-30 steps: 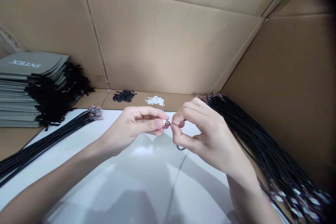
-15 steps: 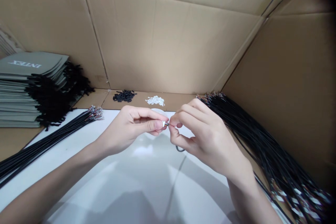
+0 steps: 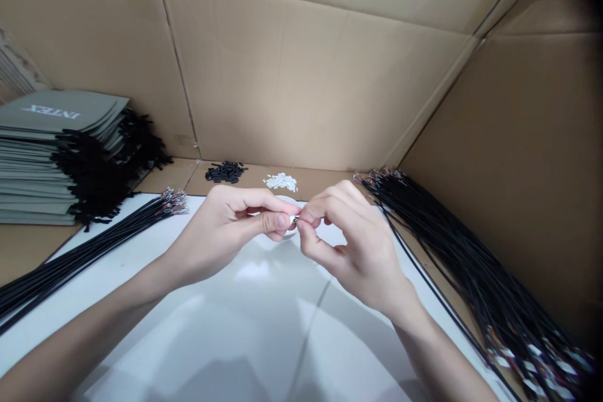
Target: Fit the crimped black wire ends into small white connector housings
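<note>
Thumb and index finger of my left hand are closed on a small white connector, mostly covered by the fingertips. My right hand meets it from the other side, pinching thin wires at the connector's end. Only a short dark bit of those wires shows between the fingertips, and their cable is hidden behind the right hand. Both hands are held above the white table. Partly behind the fingers is a round white dish.
Black cables with bare wire ends lie at left; a larger cable bundle lies along the right. At the back are black tube pieces and white pieces. Grey folders are stacked at left. Cardboard walls enclose the table.
My right hand has come slightly left, closer to my left fingertips, and less wire shows between them. The dark cable loop below my right hand is out of sight.
</note>
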`<state>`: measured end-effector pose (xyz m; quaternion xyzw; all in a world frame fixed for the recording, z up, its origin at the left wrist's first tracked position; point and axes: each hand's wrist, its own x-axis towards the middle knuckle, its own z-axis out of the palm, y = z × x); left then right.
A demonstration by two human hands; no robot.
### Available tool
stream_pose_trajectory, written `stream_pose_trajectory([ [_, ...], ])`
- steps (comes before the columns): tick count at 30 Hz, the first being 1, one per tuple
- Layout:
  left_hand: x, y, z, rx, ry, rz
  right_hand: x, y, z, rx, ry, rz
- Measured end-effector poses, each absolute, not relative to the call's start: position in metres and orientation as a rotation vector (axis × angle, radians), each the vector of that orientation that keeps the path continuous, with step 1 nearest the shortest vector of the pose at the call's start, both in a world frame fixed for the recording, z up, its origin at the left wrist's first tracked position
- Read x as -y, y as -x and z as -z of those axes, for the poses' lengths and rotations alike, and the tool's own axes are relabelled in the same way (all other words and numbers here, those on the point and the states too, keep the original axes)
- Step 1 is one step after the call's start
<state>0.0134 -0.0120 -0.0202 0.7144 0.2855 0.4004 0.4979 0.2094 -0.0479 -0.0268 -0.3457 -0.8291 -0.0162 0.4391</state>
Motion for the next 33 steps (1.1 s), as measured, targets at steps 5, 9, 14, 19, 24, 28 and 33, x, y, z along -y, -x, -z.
stream_pose_trajectory([
  [5,0.012,-0.015,0.019,-0.674,-1.715,-1.003,0.04,-0.208,0.033,1.923,0.829,-0.117],
  [9,0.013,-0.016,0.016,-0.719,-1.687,-1.039,0.033,-0.209,0.037,1.759,0.898,-0.419],
  [14,0.01,-0.008,0.015,-0.749,-1.771,-1.078,0.026,-0.212,0.035,1.939,0.837,-0.93],
  [19,0.009,0.007,0.008,-0.816,-1.928,-1.061,0.029,-0.219,0.028,2.057,0.949,-0.848],
  [24,0.012,0.026,-0.004,-0.973,-2.014,-1.135,0.007,-0.269,-0.021,1.773,1.204,-0.043],
  [28,0.017,0.033,-0.013,-1.086,-2.038,-1.267,-0.008,-0.359,-0.091,1.395,1.305,0.163],
  [33,0.016,0.044,-0.013,-0.864,-2.054,-1.21,0.048,-0.454,-0.117,0.72,1.012,0.025],
])
